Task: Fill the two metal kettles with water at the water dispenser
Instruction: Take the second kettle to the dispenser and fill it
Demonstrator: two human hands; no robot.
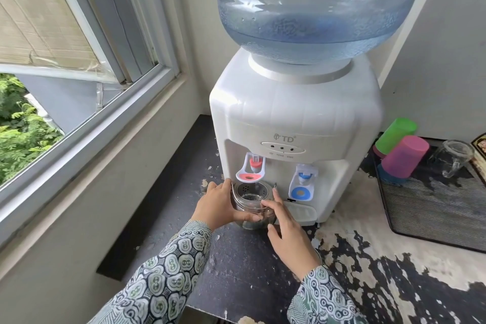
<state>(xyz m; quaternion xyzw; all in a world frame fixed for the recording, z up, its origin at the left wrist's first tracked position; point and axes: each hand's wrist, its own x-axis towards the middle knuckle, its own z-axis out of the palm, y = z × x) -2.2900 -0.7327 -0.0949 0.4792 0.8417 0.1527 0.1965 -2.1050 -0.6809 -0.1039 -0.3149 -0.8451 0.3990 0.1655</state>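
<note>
Both hands are on the one metal kettle (253,205) in view: the left hand (219,205) wraps its near-left wall with fingers curled round and the thumb running along the front, a closed hold on the body; the right hand (285,229) is looser, thumb and fingertips resting on the rim and right shoulder, steadying rather than clamping. That kettle stands lidless on the counter, against the front of the white water dispenser (294,118), its mouth directly under the red hot tap (252,169); a perforated strainer shows inside, and whether water is running cannot be told; the second kettle is not in sight. To do this step well, the person should keep the opening centred beneath the spout, hold the body low with the left hand, free the right to work the tap lever, and stop short of the brim, since the red tap probably means heat through thin metal; the blue tap (302,184) and drip tray (301,214) sit just to the right. Underfoot is a dark counter (236,271) with badly peeling finish, in a corner beside an open window (86,66); a blue water bottle (313,5) tops the unit, and a mesh tray (434,208) on the right holds green, pink and glass cups.
</note>
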